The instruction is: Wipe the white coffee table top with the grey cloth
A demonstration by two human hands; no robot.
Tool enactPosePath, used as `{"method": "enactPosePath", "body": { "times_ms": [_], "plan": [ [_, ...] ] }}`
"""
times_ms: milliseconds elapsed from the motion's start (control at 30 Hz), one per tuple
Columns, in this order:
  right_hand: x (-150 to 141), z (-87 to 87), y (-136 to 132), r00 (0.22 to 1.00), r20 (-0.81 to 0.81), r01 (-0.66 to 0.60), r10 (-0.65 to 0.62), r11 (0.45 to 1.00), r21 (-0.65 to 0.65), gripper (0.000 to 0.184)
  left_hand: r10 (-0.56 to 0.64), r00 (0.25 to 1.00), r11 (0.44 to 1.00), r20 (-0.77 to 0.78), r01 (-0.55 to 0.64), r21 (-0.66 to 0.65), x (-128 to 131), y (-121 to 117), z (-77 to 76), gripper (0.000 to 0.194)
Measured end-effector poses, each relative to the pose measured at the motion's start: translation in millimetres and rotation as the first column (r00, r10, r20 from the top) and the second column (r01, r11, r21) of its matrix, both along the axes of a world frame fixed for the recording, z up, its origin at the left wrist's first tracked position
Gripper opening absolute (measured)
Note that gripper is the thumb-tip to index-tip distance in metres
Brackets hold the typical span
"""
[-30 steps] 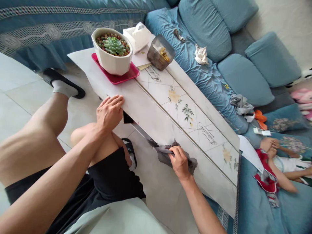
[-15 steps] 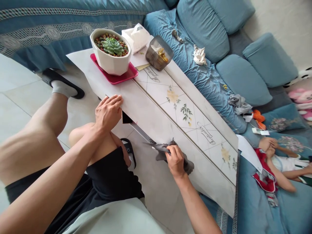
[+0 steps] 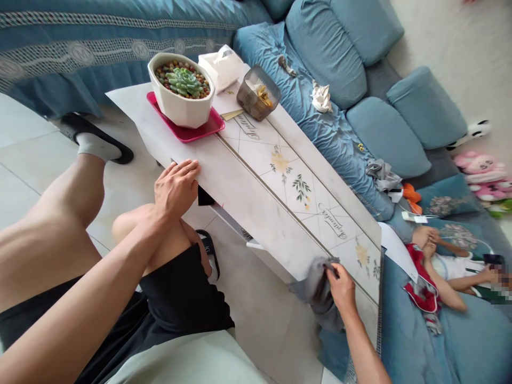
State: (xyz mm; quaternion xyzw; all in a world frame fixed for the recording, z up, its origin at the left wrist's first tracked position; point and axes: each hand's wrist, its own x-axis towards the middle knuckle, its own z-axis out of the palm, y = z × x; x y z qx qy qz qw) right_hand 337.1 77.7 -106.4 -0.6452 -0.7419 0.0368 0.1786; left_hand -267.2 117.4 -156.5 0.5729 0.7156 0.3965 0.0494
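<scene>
Crumpled grey fabric cloth (image 3: 318, 290) drapes over the near edge of the long, white floral-patterned table (image 3: 248, 197), pinched in the right hand (image 3: 342, 288). The left hand (image 3: 176, 186) lies flat on the same edge, near a white faceted pot (image 3: 182, 109) on a rectangular pink tray (image 3: 210, 127).

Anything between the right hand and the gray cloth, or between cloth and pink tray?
Nothing visible separates the right hand from the gray cloth it grips. Toward the pink tray, nothing visible blocks the straight path; the left hand lies beside it at the table edge.
</scene>
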Motion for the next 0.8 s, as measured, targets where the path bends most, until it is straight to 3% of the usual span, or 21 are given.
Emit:
{"method": "enactPosePath", "body": {
  "times_ms": [67,133,200,300,400,467,500,567,633,733,800],
  "plan": [
    [-8,4.2,40,0.999,0.001,0.039,-0.039,0.996,0.083,0.043,-0.015,1.000,1.000,-0.014,0.015,0.007,-1,-1,-3.1,0.048],
    [-36,2.9,86,1.000,-0.020,0.014,-0.011,0.988,0.153,0.044,-0.030,0.999,1.000,-0.040,0.031,0.003,-3,-2,-4.6,0.048],
    [-82,-3.0,130,0.998,-0.046,-0.031,0.041,0.978,0.207,0.043,-0.034,0.997,0.999,-0.065,0.035,0.001,-4,-2,-4.6,0.048],
    [-178,-14.5,178,0.982,-0.073,-0.151,0.174,0.957,0.250,0.041,-0.027,0.995,1.000,-0.099,0.026,-0.007,-3,-2,-3.7,0.048],
    [-277,-20.6,189,0.926,-0.068,-0.348,0.372,0.908,0.234,0.027,-0.005,0.992,1.000,-0.127,0.002,-0.020,-3,-1,-4.2,0.048],
    [-324,-18.7,177,0.864,-0.062,-0.478,0.500,0.853,0.211,0.015,0.009,0.990,1.000,-0.143,-0.012,-0.019,-3,0,-6.1,0.047],
    [-339,-16.4,166,0.827,-0.055,-0.541,0.559,0.819,0.191,0.019,0.013,0.988,1.000,-0.152,-0.016,-0.016,-4,1,-7.5,0.047],
    [-344,-11.8,139,0.768,-0.023,-0.633,0.640,0.764,0.127,0.042,0.011,0.985,1.000,-0.170,-0.014,-0.012,-5,1,-10.7,0.047],
    [-321,-11.8,109,0.750,0.026,-0.661,0.660,0.749,0.047,0.066,-0.004,0.983,1.000,-0.185,0.002,-0.010,-7,1,-13.9,0.047],
    [-248,-23.8,80,0.800,0.087,-0.594,0.593,0.804,-0.026,0.068,-0.012,0.982,1.000,-0.187,0.011,-0.006,-9,1,-18.1,0.047],
    [-190,-32.4,82,0.870,0.104,-0.483,0.482,0.876,-0.015,0.058,-0.007,0.984,1.000,-0.176,0.007,-0.001,-10,0,-19.9,0.048]
  ]
}}
